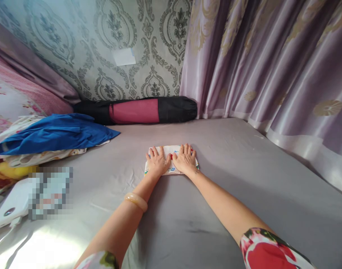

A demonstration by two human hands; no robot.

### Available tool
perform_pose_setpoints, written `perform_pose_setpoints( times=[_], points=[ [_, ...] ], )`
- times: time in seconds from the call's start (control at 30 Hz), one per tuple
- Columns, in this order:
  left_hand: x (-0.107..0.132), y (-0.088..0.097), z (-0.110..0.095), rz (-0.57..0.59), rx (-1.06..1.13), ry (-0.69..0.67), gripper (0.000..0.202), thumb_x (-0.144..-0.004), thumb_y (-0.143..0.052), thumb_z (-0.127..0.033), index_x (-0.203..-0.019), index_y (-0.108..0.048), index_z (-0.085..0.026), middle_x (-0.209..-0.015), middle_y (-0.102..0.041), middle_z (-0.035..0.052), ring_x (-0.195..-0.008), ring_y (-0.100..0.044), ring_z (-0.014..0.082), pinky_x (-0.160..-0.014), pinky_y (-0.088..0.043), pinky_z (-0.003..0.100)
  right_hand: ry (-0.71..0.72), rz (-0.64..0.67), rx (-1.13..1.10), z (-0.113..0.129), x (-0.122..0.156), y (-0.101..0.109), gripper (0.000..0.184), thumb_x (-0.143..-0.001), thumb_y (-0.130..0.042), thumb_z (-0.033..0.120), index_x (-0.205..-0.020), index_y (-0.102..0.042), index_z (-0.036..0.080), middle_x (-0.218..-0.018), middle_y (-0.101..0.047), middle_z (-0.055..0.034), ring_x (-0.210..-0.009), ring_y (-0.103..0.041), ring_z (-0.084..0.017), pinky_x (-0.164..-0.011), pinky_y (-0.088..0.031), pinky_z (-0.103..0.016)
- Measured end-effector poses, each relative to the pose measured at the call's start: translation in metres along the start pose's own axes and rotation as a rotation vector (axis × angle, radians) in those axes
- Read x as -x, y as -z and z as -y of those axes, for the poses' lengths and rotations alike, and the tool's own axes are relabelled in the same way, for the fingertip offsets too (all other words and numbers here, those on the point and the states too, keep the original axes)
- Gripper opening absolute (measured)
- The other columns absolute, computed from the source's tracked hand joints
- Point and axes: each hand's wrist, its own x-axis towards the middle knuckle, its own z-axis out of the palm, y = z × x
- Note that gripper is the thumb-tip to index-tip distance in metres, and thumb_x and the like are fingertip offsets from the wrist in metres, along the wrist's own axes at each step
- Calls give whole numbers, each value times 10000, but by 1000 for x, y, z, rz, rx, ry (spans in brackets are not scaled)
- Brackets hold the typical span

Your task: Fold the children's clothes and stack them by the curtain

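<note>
A folded piece of white printed cloth (pixel 173 170) lies flat on the grey bed sheet (pixel 232 168), with red, blue and other coloured figures on it. My left hand (pixel 157 161) rests palm down on its left half, fingers spread. On the right half lies my right hand (pixel 185 160), also flat with the fingers apart. The two thumbs point toward each other near the middle of the cloth. Both palms hide much of the print. A pale bangle (pixel 136 201) circles my left forearm.
A long black and pink bag (pixel 134 111) lies along the patterned wall. Blue cloth (pixel 58 132) sits on a pile at left. Nearer are a white device (pixel 12 203) with a plugged-in cable and a blurred item (pixel 51 194). Purple curtains (pixel 243 67) hang at right.
</note>
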Motion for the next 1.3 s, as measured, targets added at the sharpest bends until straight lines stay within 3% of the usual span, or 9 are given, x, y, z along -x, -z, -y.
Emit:
perform_pose_setpoints(
  times=[0.2, 0.37, 0.53, 0.6, 0.7, 0.93, 1.3],
  points=[
    [1, 0, -1, 23, -29, -1, 731, -937, -243, -572, -1490, -302, -97, -1516, -311, 276, -1415, -261, 406, -1097, -232, 557, -45, -4, 12, 2, 1, 0, 725, -938, -346, 433, -1475, -285, -51, -1549, -237, -260, -1440, -175, -358, -1145, -128, -488],
    [-3, 4, 4, 60, -21, -32, 740, -937, -232, -595, -1487, -300, -105, -1509, -319, 277, -1408, -273, 406, -1077, -265, 570, -38, 79, 15, -1, -4, 6, 737, -950, -310, 459, -1489, -252, -40, -1564, -194, -254, -1449, -148, -353, -1144, -128, -496],
    [-11, 17, 24, 69, -4, -149, 636, -957, -212, -560, -1430, -402, -178, -1509, -384, 177, -1414, -288, 336, -1112, -213, 587, 140, 154, 16, -21, -10, 19, 683, -981, -191, 455, -1500, -267, 18, -1583, -188, -191, -1469, -113, -298, -1162, -51, -531],
    [-12, 17, 34, 49, -17, -214, 607, -968, -213, -525, -1439, -389, -186, -1537, -347, 148, -1442, -237, 311, -1134, -180, 575, 236, 140, 27, -30, -10, 21, 660, -989, -167, 449, -1509, -261, 53, -1599, -155, -152, -1478, -78, -263, -1171, -26, -519],
    [-13, 9, 44, 76, 0, -281, 607, -976, -195, -503, -1475, -326, -182, -1546, -332, 134, -1444, -242, 299, -1130, -214, 550, 269, 155, 9, -39, -8, 17, 643, -994, -164, 450, -1522, -243, 92, -1603, -163, -120, -1476, -106, -244, -1178, -65, -493],
    [-15, -3, 48, 100, 39, -271, 645, -971, -151, -536, -1503, -274, -191, -1565, -297, 122, -1451, -227, 294, -1134, -210, 538, 260, 159, -13, -39, -6, 15, 640, -996, -182, 451, -1523, -237, 92, -1597, -196, -115, -1474, -120, -243, -1179, -100, -492],
    [-14, 13, 41, 174, -14, -221, 649, -961, -190, -547, -1512, -261, -212, -1570, -286, 127, -1433, -225, 387, -1097, -221, 601, 203, 245, -10, -34, -10, 23, 666, -987, -192, 504, -1532, -221, 121, -1606, -136, -146, -1478, -73, -285, -1157, -80, -554]
  ],
)
